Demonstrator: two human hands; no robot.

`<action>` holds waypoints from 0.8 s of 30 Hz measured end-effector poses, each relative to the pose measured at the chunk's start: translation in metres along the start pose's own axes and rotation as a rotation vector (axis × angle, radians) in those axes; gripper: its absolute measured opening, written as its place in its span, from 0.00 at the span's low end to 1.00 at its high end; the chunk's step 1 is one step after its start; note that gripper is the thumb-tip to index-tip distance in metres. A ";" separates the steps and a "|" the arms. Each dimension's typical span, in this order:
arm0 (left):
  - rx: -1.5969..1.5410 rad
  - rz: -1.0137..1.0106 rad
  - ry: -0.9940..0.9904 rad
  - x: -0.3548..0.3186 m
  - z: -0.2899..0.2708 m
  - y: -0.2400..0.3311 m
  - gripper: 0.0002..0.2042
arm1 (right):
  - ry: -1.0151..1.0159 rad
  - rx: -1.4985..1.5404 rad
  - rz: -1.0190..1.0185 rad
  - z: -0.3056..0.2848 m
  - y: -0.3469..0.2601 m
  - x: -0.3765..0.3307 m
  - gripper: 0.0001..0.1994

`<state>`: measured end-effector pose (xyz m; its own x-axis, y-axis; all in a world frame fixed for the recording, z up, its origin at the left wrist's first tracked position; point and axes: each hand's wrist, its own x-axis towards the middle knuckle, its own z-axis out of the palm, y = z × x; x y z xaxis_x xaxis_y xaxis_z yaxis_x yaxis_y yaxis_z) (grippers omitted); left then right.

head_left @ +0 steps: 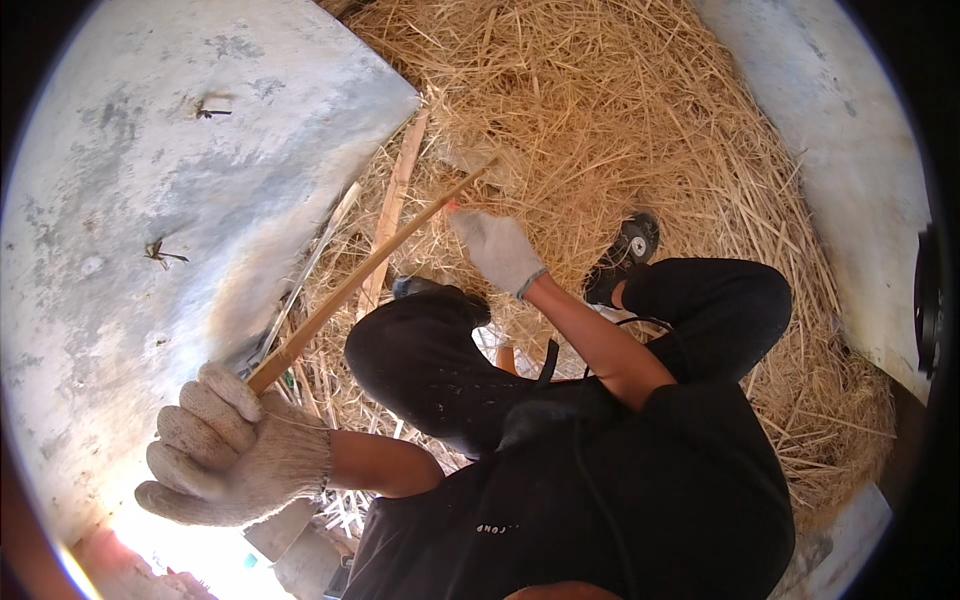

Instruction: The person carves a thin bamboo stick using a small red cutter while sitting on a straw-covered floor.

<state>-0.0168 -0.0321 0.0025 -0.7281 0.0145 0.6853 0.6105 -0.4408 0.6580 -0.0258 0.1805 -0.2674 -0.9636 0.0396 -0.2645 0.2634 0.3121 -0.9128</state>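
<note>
The big grey slab (150,200) on your left and the paler wall (850,170) on your right hem in the straw heap (620,130), so your open room runs mostly straight ahead over the straw, with little to either side. You sit low with both knees drawn up, one shoe (628,250) dug into the heap, and those knees crowd the space under your arms. The long cane (370,265) runs slantwise from your left hand (235,455), clenched around its near end, up to your right hand (497,250), whose gloved fingers seem to grip it near the far tip, though the grasp itself is hard to make out. Bent too hard, the cane could likely snap or whip back toward your face; swung left, it would strike the slab's edge. The flat wooden lath (395,205) and thin rods beside the slab could snag the cane or slip underfoot.
</note>
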 end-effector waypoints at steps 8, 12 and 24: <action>-0.010 -0.030 0.019 0.001 0.009 0.002 0.21 | -0.045 -0.244 0.233 -0.029 0.060 0.046 0.47; -0.036 -0.031 0.199 0.008 0.018 0.000 0.31 | 0.067 -0.122 0.101 -0.007 0.052 0.037 0.47; 0.081 -0.012 0.415 -0.004 0.007 0.007 0.32 | 0.077 -0.283 0.141 0.000 0.086 0.060 0.42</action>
<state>-0.0074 -0.0291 0.0062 -0.7892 -0.3505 0.5043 0.6114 -0.3710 0.6989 -0.0613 0.2093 -0.3619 -0.9219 0.1701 -0.3480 0.3819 0.5496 -0.7431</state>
